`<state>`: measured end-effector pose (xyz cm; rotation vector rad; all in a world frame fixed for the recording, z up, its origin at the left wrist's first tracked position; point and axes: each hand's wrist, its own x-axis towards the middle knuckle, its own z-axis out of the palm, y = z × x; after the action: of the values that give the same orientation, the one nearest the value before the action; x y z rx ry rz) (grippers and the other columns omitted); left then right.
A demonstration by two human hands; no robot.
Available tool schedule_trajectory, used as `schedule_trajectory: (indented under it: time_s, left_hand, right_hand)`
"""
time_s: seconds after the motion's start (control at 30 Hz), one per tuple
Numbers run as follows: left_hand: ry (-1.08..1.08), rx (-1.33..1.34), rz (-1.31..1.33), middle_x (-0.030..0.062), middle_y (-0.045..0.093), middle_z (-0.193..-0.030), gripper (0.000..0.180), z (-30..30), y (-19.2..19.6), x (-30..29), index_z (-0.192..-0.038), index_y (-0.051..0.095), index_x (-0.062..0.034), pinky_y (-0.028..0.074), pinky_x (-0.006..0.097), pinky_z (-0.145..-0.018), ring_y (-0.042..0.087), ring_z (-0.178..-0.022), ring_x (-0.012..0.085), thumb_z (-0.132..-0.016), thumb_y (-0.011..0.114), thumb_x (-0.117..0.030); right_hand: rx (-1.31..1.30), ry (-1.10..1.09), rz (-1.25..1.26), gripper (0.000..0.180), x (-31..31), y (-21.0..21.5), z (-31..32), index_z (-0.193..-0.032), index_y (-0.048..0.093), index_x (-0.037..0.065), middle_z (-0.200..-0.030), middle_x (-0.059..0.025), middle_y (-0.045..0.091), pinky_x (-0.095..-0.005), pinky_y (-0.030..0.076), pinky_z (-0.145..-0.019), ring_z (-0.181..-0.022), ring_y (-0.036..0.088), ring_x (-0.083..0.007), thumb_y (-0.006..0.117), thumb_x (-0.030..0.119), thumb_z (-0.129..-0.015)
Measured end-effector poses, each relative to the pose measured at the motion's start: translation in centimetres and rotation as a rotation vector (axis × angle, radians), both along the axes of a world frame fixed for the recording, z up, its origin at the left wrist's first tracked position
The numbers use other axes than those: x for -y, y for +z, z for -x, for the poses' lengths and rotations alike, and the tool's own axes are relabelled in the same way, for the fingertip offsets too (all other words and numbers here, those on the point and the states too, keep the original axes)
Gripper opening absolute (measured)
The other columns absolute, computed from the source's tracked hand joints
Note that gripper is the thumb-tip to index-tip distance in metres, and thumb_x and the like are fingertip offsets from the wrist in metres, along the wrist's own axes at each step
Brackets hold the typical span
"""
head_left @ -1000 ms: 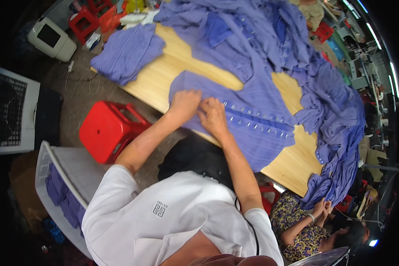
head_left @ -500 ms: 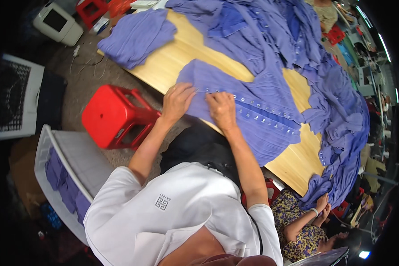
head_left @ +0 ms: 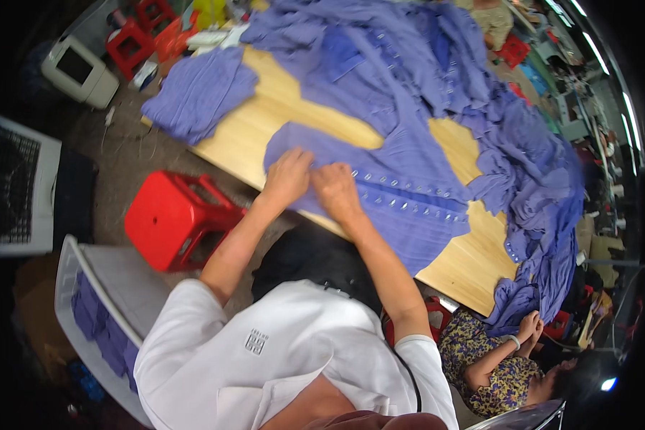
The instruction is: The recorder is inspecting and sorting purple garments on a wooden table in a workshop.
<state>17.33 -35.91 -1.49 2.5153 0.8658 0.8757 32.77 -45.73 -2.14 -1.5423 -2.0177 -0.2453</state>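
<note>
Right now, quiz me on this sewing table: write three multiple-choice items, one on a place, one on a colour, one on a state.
1. Where do both hands rest? A) on the red stool B) on the purple buttoned shirt's placket end C) in the bin
2. What colour is the stool? A) red B) green C) white
3. How does the shirt lie? A) hung up B) rolled C) spread flat

B: left hand and right hand press the purple buttoned shirt.
A: the stool is red.
C: it lies flat on the wooden table.
</note>
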Motion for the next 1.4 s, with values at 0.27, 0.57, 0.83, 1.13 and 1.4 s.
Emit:
schedule_trajectory:
  time_s: [0.27, 0.57, 0.83, 1.13, 1.4]
  left_hand:
    - [-0.025, 0.034, -0.163, 0.0139, 0.064, -0.094, 0.012, 1.0, -1.1, 0.5, -0.105, 0.073, -0.0062, 0.057, 0.05, -0.074, 0.067, -0.089, 0.0379, -0.095, 0.067, -0.005]
    - [-0.057, 0.166, -0.077, 0.0144, 0.072, -0.096, 0.01, 0.9, -1.5, -0.5, -0.104, 0.076, -0.002, 0.056, 0.048, -0.078, 0.069, -0.089, 0.0382, -0.095, 0.076, -0.002]
    - [-0.103, 0.178, -0.005, 0.0158, 0.07, -0.098, 0.008, 1.8, -2.0, -0.3, -0.107, 0.071, -0.0016, 0.055, 0.05, -0.08, 0.069, -0.093, 0.0398, -0.099, 0.072, -0.003]
    - [-0.183, 0.042, -0.062, 0.0176, 0.07, -0.1, 0.009, 1.7, -1.4, -0.8, -0.106, 0.073, -0.0008, 0.053, 0.051, -0.08, 0.067, -0.094, 0.0415, -0.1, 0.069, -0.006]
    - [-0.194, -0.211, -0.199, 0.008, 0.07, -0.102, 0.02, 1.4, 2.4, 0.8, -0.105, 0.08, -0.0053, 0.053, 0.044, -0.088, 0.068, -0.102, 0.03, -0.093, 0.08, -0.022]
  right_hand:
    - [-0.039, -0.075, -0.073, 0.015, -0.3, -2.4, 0.5, -0.101, 0.075, 0.004, -0.088, -0.0098, 0.065, -0.0471, 0.05, -0.082, -0.088, 0.064, -0.03, 0.076, 0.009, -0.087]
    - [-0.067, -0.078, -0.065, 0.008, -2.0, -1.5, -0.3, -0.09, 0.07, 0.007, -0.084, -0.0107, 0.064, -0.0495, 0.055, -0.092, -0.083, 0.067, -0.0314, 0.077, 0.012, -0.09]
    - [-0.108, -0.118, -0.125, 0.011, -1.1, -1.3, 0.4, -0.092, 0.068, 0.008, -0.084, -0.0083, 0.062, -0.0445, 0.049, -0.083, -0.082, 0.064, -0.0296, 0.078, 0.012, -0.09]
    - [-0.025, -0.12, -0.15, 0.015, -0.6, -1.2, -0.6, -0.096, 0.068, 0.009, -0.089, -0.0075, 0.059, -0.0462, 0.047, -0.085, -0.09, 0.062, -0.0272, 0.071, 0.011, -0.082]
    - [-0.297, -0.126, 0.071, 0.027, 2.7, 0.4, -1.9, -0.113, 0.08, 0.005, -0.113, -0.0099, 0.076, -0.0453, 0.055, -0.09, -0.105, 0.069, -0.0316, 0.083, 0.01, -0.087]
